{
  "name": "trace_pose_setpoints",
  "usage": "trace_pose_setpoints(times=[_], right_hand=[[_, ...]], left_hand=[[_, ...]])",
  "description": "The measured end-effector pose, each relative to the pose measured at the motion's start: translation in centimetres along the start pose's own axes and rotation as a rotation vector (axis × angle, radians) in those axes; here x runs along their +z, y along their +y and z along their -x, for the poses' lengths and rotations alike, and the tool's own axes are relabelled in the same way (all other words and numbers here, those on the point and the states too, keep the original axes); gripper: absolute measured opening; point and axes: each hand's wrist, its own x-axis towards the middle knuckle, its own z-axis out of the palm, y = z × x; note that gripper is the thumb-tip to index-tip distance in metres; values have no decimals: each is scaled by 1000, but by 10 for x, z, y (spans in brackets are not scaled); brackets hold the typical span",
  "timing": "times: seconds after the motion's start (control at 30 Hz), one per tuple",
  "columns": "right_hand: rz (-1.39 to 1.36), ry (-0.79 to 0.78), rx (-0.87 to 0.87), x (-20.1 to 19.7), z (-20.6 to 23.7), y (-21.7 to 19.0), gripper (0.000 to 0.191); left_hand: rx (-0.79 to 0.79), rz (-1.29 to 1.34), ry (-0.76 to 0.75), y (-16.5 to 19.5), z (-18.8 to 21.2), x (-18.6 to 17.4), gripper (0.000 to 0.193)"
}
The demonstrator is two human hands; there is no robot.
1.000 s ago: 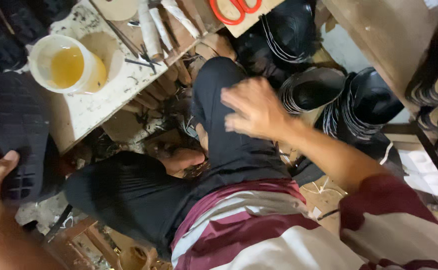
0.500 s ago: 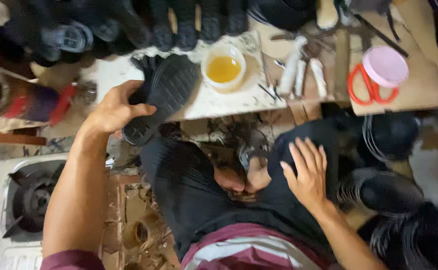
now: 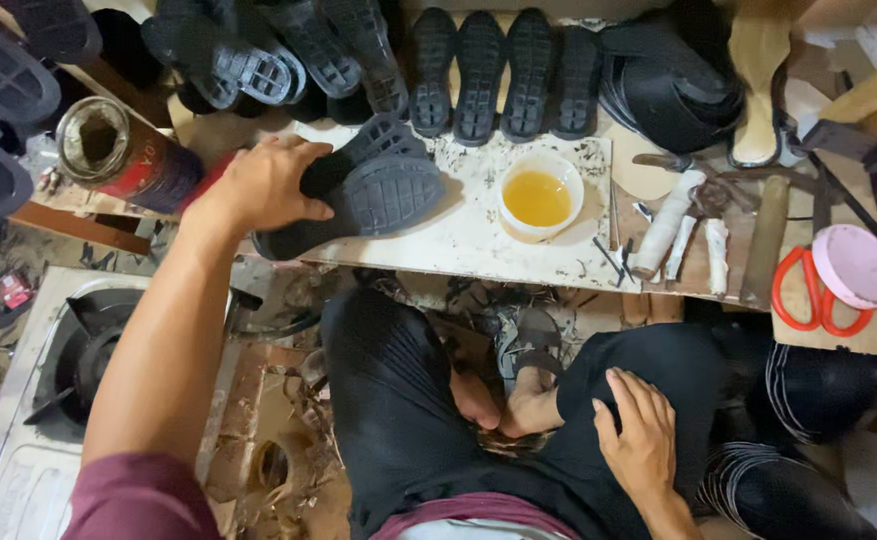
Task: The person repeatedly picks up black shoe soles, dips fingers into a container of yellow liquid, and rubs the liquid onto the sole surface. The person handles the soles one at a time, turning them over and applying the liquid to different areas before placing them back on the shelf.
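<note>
Left hand [image 3: 264, 185] grasping black shoe sole [image 3: 374, 195] lying on desk [image 3: 479, 240], left of yellow glue bowl [image 3: 540, 196] (more soles lined behind); right hand [image 3: 639, 440] loose, flat on knee [image 3: 659, 365].

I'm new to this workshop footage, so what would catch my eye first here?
The left hand grips a black rubber shoe sole on the speckled workboard. Right of it stands a white bowl of amber liquid; far right lie red-handled scissors. The right hand rests on the knee.
</note>
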Motion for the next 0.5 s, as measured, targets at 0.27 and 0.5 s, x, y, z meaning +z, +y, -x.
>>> trace_pose_setpoints(times=[0.27, 0.5], right_hand=[[-18, 1, -38, 4, -2, -1, 41], [3, -124, 36, 5, -8, -7, 40]], left_hand=[[153, -332, 314, 25, 35, 52, 44], [118, -299, 444, 26, 42, 78, 43]])
